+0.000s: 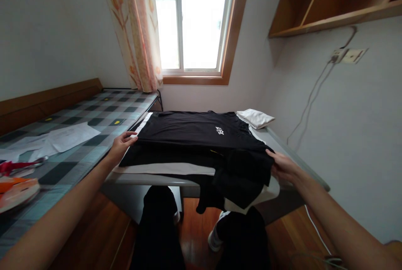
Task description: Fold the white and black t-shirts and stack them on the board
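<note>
While both hands were on its near edge, the black tee (pixel 188 129) lay across the table (pixel 279 144) in the head view, white print (pixel 220 130) up, on other black and white clothes. Left hand (pixel 121 146) was at the hem end: lower fingertips appeared to pinch the corner against the thumb, upper fingers a bit spread; exact thumb contact too small to tell. Right hand (pixel 284 167) was at the shoulder end, thumb on top and fingers closed behind the cloth, pinching it; some fingertips hidden. Near edge ran nearly straight between the hands. Dark cloth and a pale piece hung over the table front, above the wearer's knees. A white bundle (pixel 256 119) sat at the far right corner; papers (pixel 64 138) lay on the bed (pixel 94 108) at left. Step in hand, as judged: holding and lining up the tee's near edge. Next move seemed to call for both grips level, light tension, and no catching of the clothes underneath.
</note>
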A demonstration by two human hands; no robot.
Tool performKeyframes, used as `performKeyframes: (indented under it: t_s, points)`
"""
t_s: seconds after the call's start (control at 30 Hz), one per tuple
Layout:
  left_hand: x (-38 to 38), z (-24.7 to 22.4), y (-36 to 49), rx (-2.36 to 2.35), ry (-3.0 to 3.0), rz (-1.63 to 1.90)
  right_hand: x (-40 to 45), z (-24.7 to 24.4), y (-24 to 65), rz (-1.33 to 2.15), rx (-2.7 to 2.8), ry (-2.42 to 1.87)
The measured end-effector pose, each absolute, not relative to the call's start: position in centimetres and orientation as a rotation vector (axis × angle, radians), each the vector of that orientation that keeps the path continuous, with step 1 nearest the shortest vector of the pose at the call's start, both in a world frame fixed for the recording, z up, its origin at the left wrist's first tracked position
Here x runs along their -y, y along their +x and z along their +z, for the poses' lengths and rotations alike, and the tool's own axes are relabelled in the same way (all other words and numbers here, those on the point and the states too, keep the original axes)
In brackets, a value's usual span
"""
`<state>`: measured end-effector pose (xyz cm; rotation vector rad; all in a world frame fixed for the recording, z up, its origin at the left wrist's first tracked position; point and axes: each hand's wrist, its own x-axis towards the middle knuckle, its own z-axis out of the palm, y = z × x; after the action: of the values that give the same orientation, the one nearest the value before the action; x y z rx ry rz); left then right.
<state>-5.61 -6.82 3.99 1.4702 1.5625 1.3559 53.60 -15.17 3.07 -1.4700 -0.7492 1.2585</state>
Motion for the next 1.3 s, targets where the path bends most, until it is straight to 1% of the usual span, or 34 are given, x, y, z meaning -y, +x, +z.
performKeyframes:
  t_s: [0.1,0.2,0.3,0.4,0.57,0.8,0.9,1.0,1.1,1.2,1.3]
  points:
    - [7.4,3.8,-6.2,-1.478,1.536,1.221,16.0,2.6,53.3,1.336,0.743,-1.525]
    - [8.1,3.5,-6.2,-1.493,1.618,1.034,17.0,2.6,52.9,1.405,0.909,-1.559]
    - [8.5,3.5,-5.7,-1.526,1.656,0.928,17.7,3.2,52.4,1.431,1.077,-1.566]
    - [8.6,3.9,-5.3,-1.542,1.631,0.957,17.9,4.2,51.9,1.387,1.112,-1.508]
    - [8.7,4.3,-5.6,-1.549,1.557,1.145,17.9,4.6,52.5,1.334,0.86,-1.393]
    - [9.0,3.3,-6.3,-1.537,1.704,1.006,19.2,2.7,52.6,1.3,0.886,-1.436]
    - [8.9,3.0,-6.5,-1.521,1.725,0.977,20.4,3.3,51.9,1.289,0.91,-1.467]
    - [8.7,2.9,-6.6,-1.507,1.764,0.945,21.3,4.4,51.7,1.425,1.117,-1.436]
    - [8.5,2.8,-6.3,-1.614,1.913,0.908,21.4,5.0,52.2,1.449,1.304,-1.47]
    - [8.4,3.0,-4.7,-1.774,2.157,0.968,21.0,4.8,53.0,1.385,1.296,-1.507]
    - [8.4,3.2,-1.3,-1.598,2.302,0.99,20.5,4.3,53.9,1.346,1.192,-1.494]
